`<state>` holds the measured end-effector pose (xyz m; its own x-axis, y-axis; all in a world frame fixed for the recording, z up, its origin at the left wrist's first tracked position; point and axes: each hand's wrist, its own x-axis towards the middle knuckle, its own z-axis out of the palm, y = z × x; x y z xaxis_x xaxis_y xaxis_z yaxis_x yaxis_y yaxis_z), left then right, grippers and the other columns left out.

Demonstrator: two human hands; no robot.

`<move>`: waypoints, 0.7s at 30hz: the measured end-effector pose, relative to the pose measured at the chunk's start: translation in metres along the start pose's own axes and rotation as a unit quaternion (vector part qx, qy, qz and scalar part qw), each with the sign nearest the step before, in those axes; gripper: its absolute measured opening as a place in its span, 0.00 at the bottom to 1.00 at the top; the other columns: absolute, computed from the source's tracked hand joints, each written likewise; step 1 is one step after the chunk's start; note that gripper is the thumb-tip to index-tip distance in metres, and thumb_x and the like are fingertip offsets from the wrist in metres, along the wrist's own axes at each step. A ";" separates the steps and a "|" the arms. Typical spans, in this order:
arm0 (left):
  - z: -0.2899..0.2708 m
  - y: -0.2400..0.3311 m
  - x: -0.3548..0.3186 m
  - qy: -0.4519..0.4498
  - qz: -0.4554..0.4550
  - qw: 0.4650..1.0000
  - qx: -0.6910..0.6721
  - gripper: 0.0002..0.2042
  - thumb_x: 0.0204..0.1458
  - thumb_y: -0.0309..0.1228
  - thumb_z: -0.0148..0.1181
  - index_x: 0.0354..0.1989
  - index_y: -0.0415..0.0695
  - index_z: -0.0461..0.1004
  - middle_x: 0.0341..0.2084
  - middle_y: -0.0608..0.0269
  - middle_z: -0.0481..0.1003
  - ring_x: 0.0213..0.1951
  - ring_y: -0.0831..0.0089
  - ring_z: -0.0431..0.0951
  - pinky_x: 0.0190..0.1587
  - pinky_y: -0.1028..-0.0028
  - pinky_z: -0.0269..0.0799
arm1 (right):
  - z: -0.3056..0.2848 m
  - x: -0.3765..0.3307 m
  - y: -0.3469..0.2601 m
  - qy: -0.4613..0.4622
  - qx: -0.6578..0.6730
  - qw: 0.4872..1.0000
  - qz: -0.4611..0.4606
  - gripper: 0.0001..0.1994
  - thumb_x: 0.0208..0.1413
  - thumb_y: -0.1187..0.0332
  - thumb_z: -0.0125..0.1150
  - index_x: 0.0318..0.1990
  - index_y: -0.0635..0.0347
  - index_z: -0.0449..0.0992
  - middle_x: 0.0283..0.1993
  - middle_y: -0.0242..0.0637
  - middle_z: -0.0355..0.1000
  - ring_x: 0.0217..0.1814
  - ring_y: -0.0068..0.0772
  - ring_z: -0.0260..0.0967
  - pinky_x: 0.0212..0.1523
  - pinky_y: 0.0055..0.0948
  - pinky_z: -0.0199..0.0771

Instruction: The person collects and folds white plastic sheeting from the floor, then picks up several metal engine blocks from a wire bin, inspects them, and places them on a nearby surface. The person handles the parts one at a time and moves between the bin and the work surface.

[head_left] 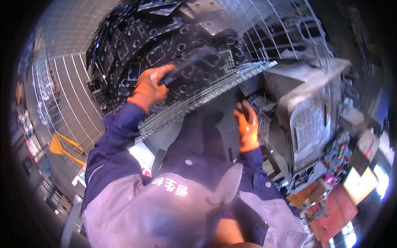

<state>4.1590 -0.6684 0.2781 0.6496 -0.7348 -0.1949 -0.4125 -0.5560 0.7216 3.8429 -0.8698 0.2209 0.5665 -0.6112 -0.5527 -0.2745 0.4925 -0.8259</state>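
Dark flat part (188,65), blurred, is pinched between the thumb and fingers of the orange-gloved left hand (149,87), slanting up and right above a heap of black plates (136,53) with round holes. The right hand (247,126), also gloved in orange, has its fingers parted and loosely bent, with nothing visible in its grip, near a grey machine housing (310,122). Between the person's body and the heap runs a wire-mesh edge (206,97), standing in the way; wire mesh (269,31) also rises beyond, at upper right. Farther out are a yellow frame (62,145) at left and a red panel (336,215) at lower right.
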 end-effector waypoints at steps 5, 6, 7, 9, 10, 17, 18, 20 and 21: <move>-0.021 0.164 -0.036 -0.103 0.317 0.925 0.181 0.23 0.33 0.18 0.56 0.43 0.47 0.75 0.32 0.60 0.76 0.37 0.58 0.75 0.47 0.59 0.70 | 0.012 0.020 -0.060 0.044 -0.115 0.969 -0.212 0.33 0.54 0.70 0.62 0.67 0.58 0.55 0.68 0.47 0.55 0.64 0.38 0.62 0.62 0.31 0.63; -0.022 0.187 -0.040 -0.129 0.359 0.900 0.211 0.19 0.37 0.22 0.56 0.43 0.49 0.75 0.31 0.62 0.76 0.36 0.61 0.76 0.48 0.61 0.70 | 0.002 0.012 -0.070 0.032 -0.107 0.957 -0.267 0.31 0.54 0.69 0.62 0.65 0.59 0.59 0.67 0.47 0.56 0.63 0.38 0.63 0.61 0.33 0.64; -0.016 0.209 -0.046 -0.123 0.407 0.880 0.213 0.18 0.39 0.24 0.57 0.42 0.49 0.75 0.30 0.63 0.75 0.36 0.63 0.76 0.49 0.62 0.70 | -0.010 0.004 -0.081 0.025 -0.105 0.935 -0.337 0.29 0.53 0.68 0.61 0.63 0.60 0.62 0.66 0.48 0.58 0.62 0.38 0.64 0.61 0.35 0.65; -0.008 0.246 -0.060 -0.142 0.453 0.850 0.227 0.16 0.41 0.28 0.59 0.42 0.51 0.75 0.30 0.64 0.74 0.37 0.67 0.76 0.52 0.62 0.71 | -0.034 -0.033 -0.094 0.051 -0.039 0.920 -0.388 0.20 0.53 0.73 0.60 0.55 0.63 0.69 0.67 0.46 0.58 0.57 0.36 0.69 0.58 0.33 0.69; -0.003 0.260 -0.062 -0.138 0.472 0.840 0.230 0.16 0.41 0.28 0.59 0.43 0.51 0.75 0.30 0.64 0.74 0.37 0.67 0.76 0.52 0.62 0.71 | -0.046 -0.053 -0.100 0.059 0.008 0.933 -0.356 0.16 0.53 0.75 0.59 0.51 0.64 0.73 0.67 0.46 0.57 0.55 0.35 0.71 0.57 0.33 0.71; 0.037 0.320 -0.086 -0.142 0.580 0.772 0.219 0.12 0.45 0.28 0.62 0.40 0.53 0.73 0.32 0.63 0.76 0.38 0.66 0.78 0.50 0.58 0.73 | -0.099 -0.117 -0.104 0.173 0.092 0.893 -0.405 0.13 0.58 0.73 0.56 0.51 0.60 0.71 0.60 0.45 0.65 0.52 0.33 0.72 0.54 0.31 0.73; 0.043 0.326 -0.090 -0.131 0.592 0.765 0.218 0.12 0.45 0.28 0.62 0.40 0.53 0.73 0.31 0.63 0.76 0.38 0.66 0.78 0.50 0.59 0.73 | -0.111 -0.121 -0.104 0.173 0.069 0.883 -0.431 0.16 0.59 0.71 0.54 0.55 0.63 0.67 0.56 0.45 0.68 0.50 0.33 0.72 0.53 0.31 0.74; 0.057 0.336 -0.097 -0.104 0.617 0.753 0.201 0.12 0.46 0.28 0.63 0.40 0.53 0.72 0.31 0.63 0.76 0.37 0.66 0.79 0.50 0.59 0.74 | -0.136 -0.129 -0.101 0.168 0.106 0.895 -0.400 0.24 0.62 0.67 0.51 0.62 0.69 0.59 0.49 0.46 0.74 0.46 0.32 0.74 0.51 0.30 0.75; 0.061 0.341 -0.101 -0.109 0.618 0.747 0.219 0.13 0.46 0.29 0.64 0.40 0.53 0.70 0.29 0.64 0.77 0.37 0.66 0.79 0.49 0.59 0.74 | -0.150 -0.133 -0.101 0.151 0.120 0.901 -0.389 0.26 0.63 0.65 0.50 0.64 0.71 0.57 0.47 0.46 0.75 0.45 0.32 0.74 0.51 0.29 0.75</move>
<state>3.9136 -0.8073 0.5029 -0.4998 -0.8116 0.3026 -0.8121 0.5605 0.1620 3.6788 -0.9312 0.3613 0.2680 -0.9520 0.1478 0.3100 -0.0600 -0.9488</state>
